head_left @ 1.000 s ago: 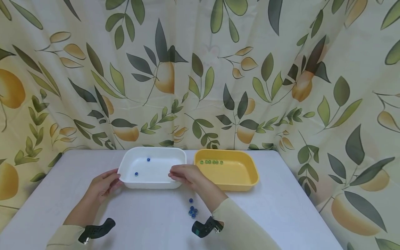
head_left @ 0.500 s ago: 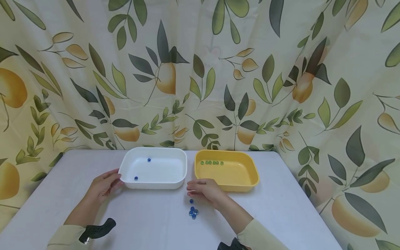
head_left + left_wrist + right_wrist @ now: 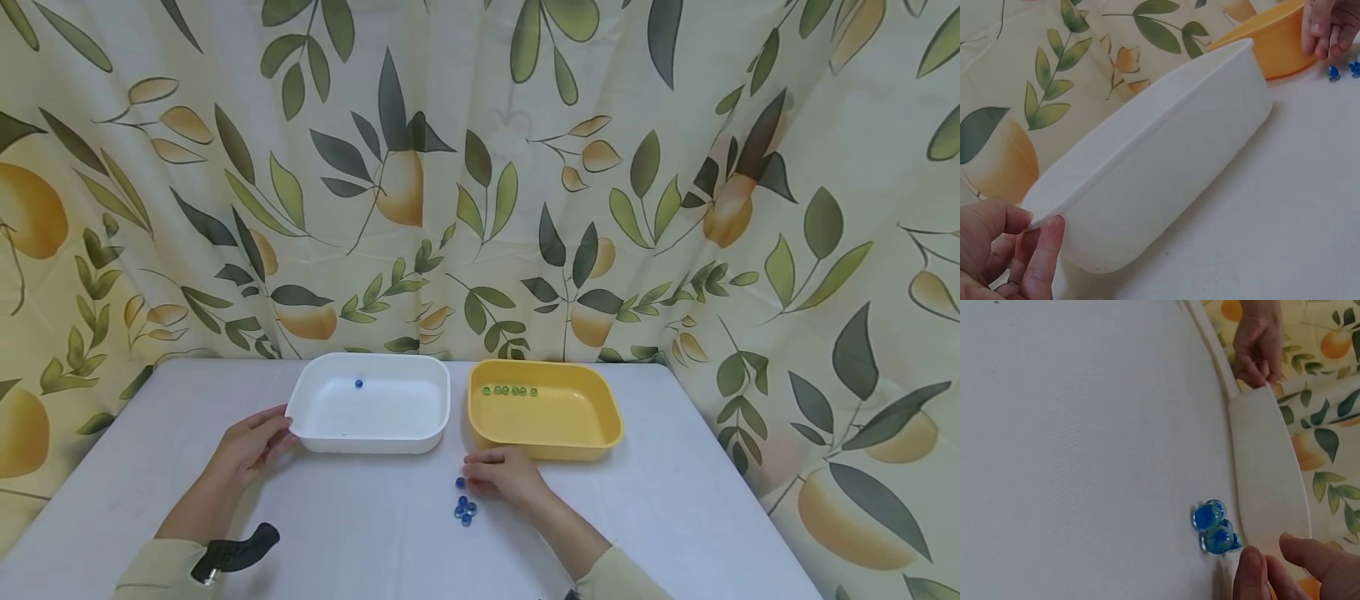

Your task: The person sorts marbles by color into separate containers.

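Observation:
My left hand [image 3: 251,446] pinches the rim at the left end of the white tray [image 3: 367,446]; in the left wrist view its thumb and fingers [image 3: 1054,234] grip the edge. One blue marble [image 3: 358,383] shows inside that tray. Before the yellow tray's front wall, my right hand [image 3: 510,475] is beside a single blue marble [image 3: 460,482]. Nothing shows between its thumb and fingers, which stand apart in the right wrist view. Slightly nearer, several blue marbles [image 3: 465,510] lie bunched on the table; the right wrist view shows this cluster [image 3: 1216,528] close to my fingertips.
The yellow tray [image 3: 592,446] stands to the right of the white one, a narrow gap between them. Several green marbles [image 3: 510,391] sit in a row inside it. A white cloth covers the table [image 3: 337,533]. Behind hangs a leaf-and-fruit patterned curtain [image 3: 480,208].
My right hand has moved from the white tray's right end toward the loose blue marbles. Inside the white tray, one marble has rolled forward out of sight behind the front wall. My left hand stays put.

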`<act>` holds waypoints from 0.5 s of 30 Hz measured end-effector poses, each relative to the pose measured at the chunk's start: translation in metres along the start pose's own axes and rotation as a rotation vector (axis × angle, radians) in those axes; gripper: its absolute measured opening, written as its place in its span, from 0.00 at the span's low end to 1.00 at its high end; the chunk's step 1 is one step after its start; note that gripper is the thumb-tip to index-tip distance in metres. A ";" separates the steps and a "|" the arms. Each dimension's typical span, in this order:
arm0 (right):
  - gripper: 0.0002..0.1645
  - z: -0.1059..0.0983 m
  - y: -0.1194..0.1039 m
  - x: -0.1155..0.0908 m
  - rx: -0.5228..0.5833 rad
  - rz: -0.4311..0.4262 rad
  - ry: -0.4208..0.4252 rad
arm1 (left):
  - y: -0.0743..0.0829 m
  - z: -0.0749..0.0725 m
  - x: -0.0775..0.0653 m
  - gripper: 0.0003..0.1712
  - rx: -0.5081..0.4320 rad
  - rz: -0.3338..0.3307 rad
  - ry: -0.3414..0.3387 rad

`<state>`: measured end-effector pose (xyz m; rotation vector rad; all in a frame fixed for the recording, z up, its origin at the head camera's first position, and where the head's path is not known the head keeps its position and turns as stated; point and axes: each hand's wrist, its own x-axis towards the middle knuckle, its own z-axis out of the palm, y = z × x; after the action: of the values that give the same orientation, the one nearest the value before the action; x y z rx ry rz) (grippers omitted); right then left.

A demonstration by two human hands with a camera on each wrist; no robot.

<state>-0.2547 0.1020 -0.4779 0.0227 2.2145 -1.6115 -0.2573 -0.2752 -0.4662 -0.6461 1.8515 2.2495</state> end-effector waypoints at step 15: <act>0.12 0.006 0.014 0.008 -0.124 -0.085 0.040 | 0.001 0.001 -0.001 0.33 0.013 -0.005 0.006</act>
<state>-0.2570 0.0998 -0.4948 -0.0758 2.3713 -1.5266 -0.2570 -0.2740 -0.4641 -0.6555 1.8637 2.2336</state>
